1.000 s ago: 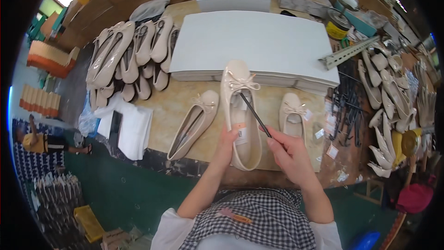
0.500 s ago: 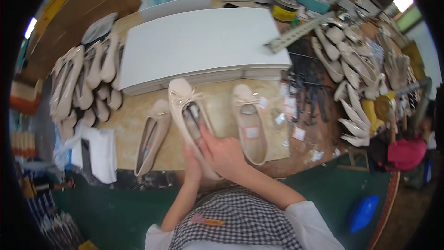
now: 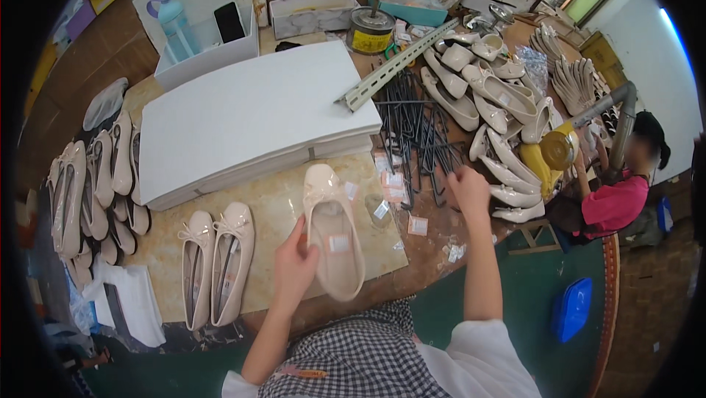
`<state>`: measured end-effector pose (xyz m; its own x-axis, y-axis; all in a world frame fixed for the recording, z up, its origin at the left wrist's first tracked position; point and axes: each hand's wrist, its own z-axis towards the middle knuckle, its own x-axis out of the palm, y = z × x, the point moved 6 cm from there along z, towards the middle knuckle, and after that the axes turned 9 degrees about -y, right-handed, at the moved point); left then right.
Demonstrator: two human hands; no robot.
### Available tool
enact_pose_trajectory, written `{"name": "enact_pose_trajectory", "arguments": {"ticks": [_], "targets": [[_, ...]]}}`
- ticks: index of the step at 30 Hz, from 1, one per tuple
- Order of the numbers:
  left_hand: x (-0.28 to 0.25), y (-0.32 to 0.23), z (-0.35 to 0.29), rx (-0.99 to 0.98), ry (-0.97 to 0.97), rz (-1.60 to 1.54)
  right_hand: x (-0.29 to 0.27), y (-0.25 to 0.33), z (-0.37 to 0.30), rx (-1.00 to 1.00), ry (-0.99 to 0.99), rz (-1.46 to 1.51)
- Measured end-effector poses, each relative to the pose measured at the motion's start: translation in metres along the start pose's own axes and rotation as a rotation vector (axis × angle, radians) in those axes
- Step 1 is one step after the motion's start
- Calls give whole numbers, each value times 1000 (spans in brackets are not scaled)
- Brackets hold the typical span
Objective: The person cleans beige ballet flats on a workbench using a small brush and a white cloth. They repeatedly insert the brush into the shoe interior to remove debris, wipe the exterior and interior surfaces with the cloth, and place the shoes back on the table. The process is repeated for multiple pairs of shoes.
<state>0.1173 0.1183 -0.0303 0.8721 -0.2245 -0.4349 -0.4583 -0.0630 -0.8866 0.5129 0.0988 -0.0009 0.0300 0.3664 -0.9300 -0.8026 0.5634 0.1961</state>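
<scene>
Left hand [image 3: 294,262] pinches a glossy, bowed shoe [image 3: 337,260]; right hand [image 3: 469,192] curls (grip unclear) beside bent rods [image 3: 418,133]. Left of both lies a shiny pair [image 3: 219,269].

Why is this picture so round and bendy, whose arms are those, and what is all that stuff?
There's no robot here, just a person with bare hands. The camera sits on that person's head and looks down, so their arms come in from the bottom. Its very wide lens bends straight edges.

The left hand holds a shiny beige shoe with a bow. The right hand is at the edge of a heap of black sticks; I can't tell whether it has one.

On the table are two more shoes side by side, a big white stack, and more shoes piled on both sides. Another person in pink is at the right.
</scene>
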Motion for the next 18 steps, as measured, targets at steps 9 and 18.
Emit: {"name": "enact_pose_trajectory", "arguments": {"ticks": [9, 18], "targets": [[-11, 20, -42, -505, 201, -1104, -70, 158, -94, -110, 344, 754], [-69, 22, -30, -100, -261, -824, -78, 267, -163, -43, 955, 1217]]}}
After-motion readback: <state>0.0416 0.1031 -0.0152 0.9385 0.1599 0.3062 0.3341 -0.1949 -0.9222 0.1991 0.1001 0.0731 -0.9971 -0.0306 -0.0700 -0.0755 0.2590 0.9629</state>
